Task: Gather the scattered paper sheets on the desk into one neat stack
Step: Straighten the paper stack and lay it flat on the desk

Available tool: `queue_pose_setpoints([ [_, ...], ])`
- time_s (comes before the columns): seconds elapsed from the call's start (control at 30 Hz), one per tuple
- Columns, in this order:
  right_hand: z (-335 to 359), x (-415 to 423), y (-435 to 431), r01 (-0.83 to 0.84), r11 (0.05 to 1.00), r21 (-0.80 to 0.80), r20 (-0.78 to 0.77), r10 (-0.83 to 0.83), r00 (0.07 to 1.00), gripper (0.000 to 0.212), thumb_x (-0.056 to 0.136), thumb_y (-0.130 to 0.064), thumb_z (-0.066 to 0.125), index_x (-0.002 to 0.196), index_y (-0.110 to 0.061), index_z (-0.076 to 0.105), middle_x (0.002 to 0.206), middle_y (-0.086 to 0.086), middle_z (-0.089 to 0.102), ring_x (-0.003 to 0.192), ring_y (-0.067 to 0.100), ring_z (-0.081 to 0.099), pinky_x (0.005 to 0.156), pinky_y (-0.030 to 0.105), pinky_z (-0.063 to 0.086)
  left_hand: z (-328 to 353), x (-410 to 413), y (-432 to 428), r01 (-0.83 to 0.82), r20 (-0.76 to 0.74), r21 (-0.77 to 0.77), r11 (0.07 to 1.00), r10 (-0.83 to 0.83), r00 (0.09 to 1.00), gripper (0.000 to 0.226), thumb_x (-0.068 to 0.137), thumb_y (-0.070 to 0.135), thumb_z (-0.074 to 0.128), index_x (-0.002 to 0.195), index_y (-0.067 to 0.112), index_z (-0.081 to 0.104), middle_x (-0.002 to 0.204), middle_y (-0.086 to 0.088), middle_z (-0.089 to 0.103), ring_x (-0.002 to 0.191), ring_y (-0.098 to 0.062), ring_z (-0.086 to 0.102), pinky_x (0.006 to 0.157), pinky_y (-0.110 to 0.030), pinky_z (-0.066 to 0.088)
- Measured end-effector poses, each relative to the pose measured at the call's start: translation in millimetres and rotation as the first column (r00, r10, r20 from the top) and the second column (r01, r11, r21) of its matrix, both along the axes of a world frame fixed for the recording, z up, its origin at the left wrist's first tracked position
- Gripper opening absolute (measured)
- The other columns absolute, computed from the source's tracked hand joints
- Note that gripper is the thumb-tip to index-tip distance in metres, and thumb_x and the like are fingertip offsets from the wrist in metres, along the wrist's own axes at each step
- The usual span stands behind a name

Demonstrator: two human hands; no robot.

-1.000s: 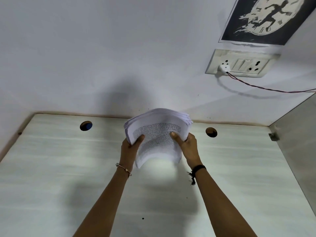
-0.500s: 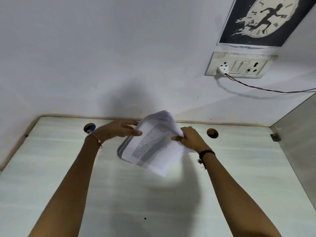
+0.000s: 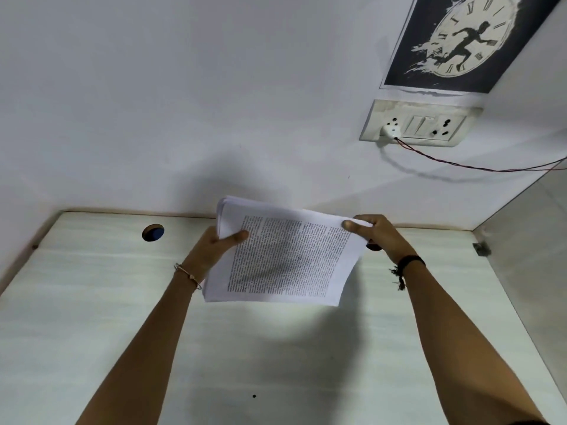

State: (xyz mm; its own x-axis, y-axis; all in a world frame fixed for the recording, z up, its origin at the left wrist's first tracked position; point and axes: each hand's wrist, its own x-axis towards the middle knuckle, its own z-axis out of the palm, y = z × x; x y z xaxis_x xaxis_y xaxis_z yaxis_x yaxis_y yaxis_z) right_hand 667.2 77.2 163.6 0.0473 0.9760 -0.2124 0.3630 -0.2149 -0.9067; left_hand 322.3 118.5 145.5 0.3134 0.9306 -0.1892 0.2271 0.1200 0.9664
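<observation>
A: Item one, the stack of paper sheets point(image 3: 283, 256)?
B: Printed text on the top sheet. Held in the air above the desk point(image 3: 92, 317), in front of the wall, far edge raised, near edge drooping toward the desk.

A: The left hand point(image 3: 211, 250)?
B: Closed on the stack's left edge, thumb pressed on the top sheet, fingers hidden beneath. A thin bracelet point(image 3: 188, 276) sits on that wrist.

A: The right hand point(image 3: 380, 236)?
B: Pinches the stack's far right corner, thumb on top, fingers behind. A black wristband point(image 3: 409, 263) on the wrist.

A: Other entries, placed from the stack?
B: A round cable hole point(image 3: 152, 232) in the desk, well to its left. A switch plate point(image 3: 418, 124) on the wall, up and to the right, with a white plug and a thin wire point(image 3: 475, 166) running right. A clock poster point(image 3: 469, 41) above that plate.
</observation>
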Motion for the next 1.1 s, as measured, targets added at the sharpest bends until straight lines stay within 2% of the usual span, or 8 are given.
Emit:
queue_pose_setpoints([
  [0.07,-16.7,2.1,-13.0,-0.004,1.000,-0.026,-0.261,-0.003,0.965,0.023,0.091,-0.033,0.064,0.105,-0.016,0.070,0.095,-0.004,0.073,0.086,0.008,0.069,0.079,0.027,0.054,-8.8,-1.4,-5.2,-0.042,0.064,-0.033,0.999,0.044,0.997,0.054,0.061,0.053,0.069,0.103,0.019,0.066,0.096,-0.014,0.070,0.087,-0.034,0.068,0.075,-0.044,0.058],
  [0.17,-42.4,-9.6,-22.7,0.003,0.998,-0.055,-0.398,-0.025,0.917,0.053,0.081,-0.033,0.074,0.129,-0.018,0.058,0.128,0.011,0.063,0.120,0.027,0.058,0.103,0.047,0.045,-25.8,2.6,-13.9,-0.085,0.127,-0.088,0.993,0.095,0.987,0.059,0.057,0.055,0.076,0.102,0.017,0.068,0.095,-0.010,0.071,0.087,-0.031,0.069,0.074,-0.040,0.059],
  [0.33,-78.1,-28.1,-39.8,0.070,0.990,-0.119,-0.476,-0.118,0.871,0.045,0.088,-0.008,0.066,0.131,-0.011,0.055,0.126,0.013,0.064,0.118,0.031,0.059,0.101,0.048,0.046,-48.2,8.4,-28.0,-0.189,0.130,-0.167,0.968,0.212,0.969,0.039,0.065,0.043,0.072,0.095,0.018,0.069,0.086,-0.004,0.074,0.088,-0.034,0.069,0.078,-0.044,0.057],
  [0.53,-91.2,-61.0,-40.7,0.328,0.944,-0.042,-0.322,-0.324,0.890,0.041,0.071,-0.036,0.077,0.109,-0.027,0.065,0.111,0.004,0.071,0.104,0.021,0.066,0.095,0.045,0.052,-60.2,27.3,-35.7,-0.339,0.023,-0.097,0.936,0.342,0.939,0.027,0.071,0.051,0.069,0.077,0.026,0.064,0.080,-0.018,0.063,0.074,-0.028,0.060,0.069,-0.042,0.049],
  [0.7,-89.3,-77.2,-38.0,0.448,0.894,0.000,-0.426,-0.405,0.809,0.026,0.081,-0.014,0.075,0.101,-0.029,0.066,0.104,-0.001,0.072,0.091,0.006,0.069,0.075,0.023,0.057,-63.2,35.8,-28.7,-0.316,0.038,-0.049,0.947,0.318,0.947,0.011,0.073,0.048,0.070,0.066,0.046,0.063,0.078,-0.010,0.056,0.078,-0.020,0.050,0.069,-0.039,0.044],
  [0.77,-102.5,-76.8,-46.3,0.454,0.888,-0.077,-0.341,-0.451,0.824,0.022,0.076,-0.018,0.080,0.093,-0.019,0.068,0.097,0.011,0.072,0.085,0.016,0.070,0.072,0.034,0.058,-74.9,31.7,-29.0,-0.273,-0.045,-0.105,0.956,0.270,0.962,0.014,0.075,0.036,0.075,0.074,0.036,0.061,0.085,-0.014,0.058,0.081,-0.020,0.052,0.071,-0.046,0.051],
  [0.9,-138.0,-77.0,-71.3,0.367,0.913,-0.179,-0.283,-0.405,0.869,0.035,0.073,-0.019,0.083,0.103,-0.028,0.067,0.109,0.003,0.071,0.099,0.016,0.067,0.090,0.037,0.053,-102.3,21.0,-49.6,-0.303,-0.085,-0.158,0.940,0.293,0.952,0.033,0.080,0.005,0.070,0.110,0.008,0.057,0.088,0.007,0.065,0.092,-0.016,0.055,0.071,-0.012,0.048],
  [1.1,-133.2,-78.0,-56.2,0.376,0.923,-0.079,-0.304,-0.382,0.873,0.023,0.082,-0.014,0.075,0.095,-0.031,0.067,0.093,-0.010,0.072,0.098,0.017,0.067,0.084,0.027,0.049,-97.1,21.1,-41.9,-0.344,-0.003,-0.161,0.925,0.348,0.938,0.034,0.086,0.000,0.061,0.111,0.019,0.047,0.092,0.012,0.057,0.070,0.018,0.060,0.063,-0.004,0.047],
])
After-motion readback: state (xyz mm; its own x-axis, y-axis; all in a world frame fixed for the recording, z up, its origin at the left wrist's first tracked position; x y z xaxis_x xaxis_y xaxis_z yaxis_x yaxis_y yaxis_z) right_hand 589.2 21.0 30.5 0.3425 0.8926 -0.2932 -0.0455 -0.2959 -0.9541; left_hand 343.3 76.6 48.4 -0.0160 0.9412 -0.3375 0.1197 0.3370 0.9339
